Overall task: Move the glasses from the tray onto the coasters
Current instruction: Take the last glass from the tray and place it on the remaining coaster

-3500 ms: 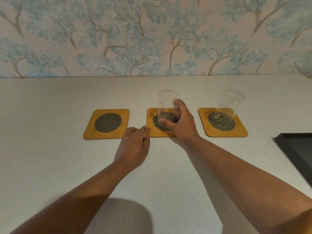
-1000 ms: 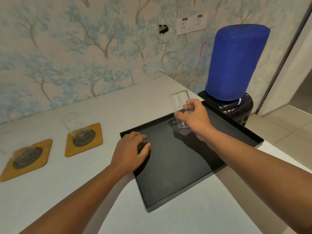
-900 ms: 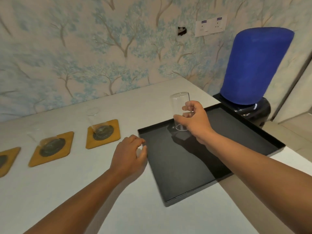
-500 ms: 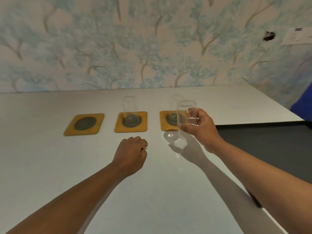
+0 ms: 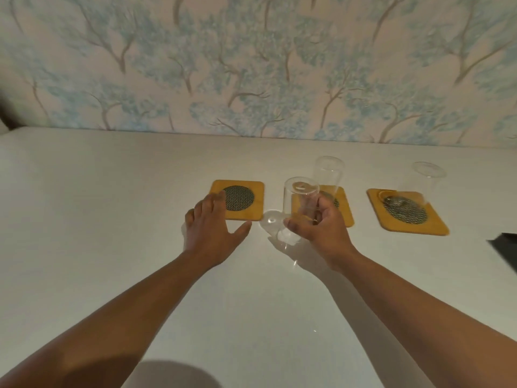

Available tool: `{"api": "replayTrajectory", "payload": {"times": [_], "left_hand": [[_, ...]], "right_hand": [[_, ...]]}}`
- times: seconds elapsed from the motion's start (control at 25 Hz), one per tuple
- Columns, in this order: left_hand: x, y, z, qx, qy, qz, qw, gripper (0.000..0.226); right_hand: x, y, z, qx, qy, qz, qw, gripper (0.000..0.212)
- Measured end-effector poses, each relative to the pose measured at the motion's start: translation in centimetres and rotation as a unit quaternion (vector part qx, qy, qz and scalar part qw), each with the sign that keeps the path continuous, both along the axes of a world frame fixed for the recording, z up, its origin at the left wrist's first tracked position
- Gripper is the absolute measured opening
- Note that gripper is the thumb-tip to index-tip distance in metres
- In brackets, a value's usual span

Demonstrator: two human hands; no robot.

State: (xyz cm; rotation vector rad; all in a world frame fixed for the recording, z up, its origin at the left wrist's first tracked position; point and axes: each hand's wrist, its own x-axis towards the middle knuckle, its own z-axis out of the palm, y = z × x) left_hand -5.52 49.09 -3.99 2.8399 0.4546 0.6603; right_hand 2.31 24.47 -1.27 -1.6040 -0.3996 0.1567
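Placement of the third glass was the step in hand, judging by the layout: two clear cylindrical glasses already stood on coasters, one on the middle square wooden coaster with a dark woven centre [image 5: 340,204] and one on the right-hand coaster of the same kind [image 5: 407,212], while the left coaster [image 5: 239,198] lay bare. The middle glass [image 5: 328,173] stood at about twelve o'clock from the right hand [image 5: 319,228], partly behind it; the far glass [image 5: 419,183] stood at roughly two o'clock.

That right hand was closed around the lower half of the third clear tumbler [image 5: 298,208], thumb on the near side and fingers wrapped round the far side. The tumbler was upright, or nearly so, and seemed to hang just above the pale desk [image 5: 112,219], between the left and middle coasters; its bright shadow showed on the desk beneath it.

The left hand [image 5: 212,231] held nothing. It was spread flat and wide, palm down, fingertips reaching the near left corner of the empty coaster at its twelve o'clock, probably to steady it.

The next move, as I judged it, called for carrying the tumbler a short way toward ten o'clock, centring its base over the woven disc, lowering it level and only then loosening the fingers. The left fingertips would need to stay clear of the disc.

A corner of the black tray [image 5: 506,247] showed at three o'clock, well apart from the coasters.
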Motion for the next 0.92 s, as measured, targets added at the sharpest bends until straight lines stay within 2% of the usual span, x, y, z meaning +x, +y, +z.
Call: {"api": "replayTrajectory", "payload": {"times": [0.08, 0.24, 0.4, 0.52, 0.76, 0.92], "left_hand": [[0.9, 2.5, -0.1, -0.009, 0.021, 0.016, 1.0, 0.095], [2.2, 5.3, -0.8, -0.048, 0.072, 0.004, 0.996, 0.093], [2.5, 5.6, -1.8, -0.06, 0.062, -0.019, 0.996, 0.084], [2.5, 5.8, -2.0, -0.056, 0.061, -0.022, 0.996, 0.076], [2.8, 5.9, -1.9, -0.064, 0.059, -0.02, 0.996, 0.076], [2.6, 5.8, -1.9, -0.073, 0.058, -0.019, 0.995, 0.076]], "right_hand": [[0.6, 3.2, -0.3, 0.002, -0.007, -0.002, 1.0, 0.063], [2.6, 8.2, -1.0, 0.021, -0.001, 0.006, 1.0, 0.065], [4.8, 11.9, -1.7, 0.019, -0.006, 0.021, 1.0, 0.078], [6.0, 13.7, -2.3, 0.009, -0.023, 0.018, 1.0, 0.079], [6.6, 15.2, -2.6, -0.048, -0.056, 0.023, 0.997, 0.095], [6.4, 15.2, -2.7, -0.061, -0.06, 0.045, 0.995, 0.094]]}}
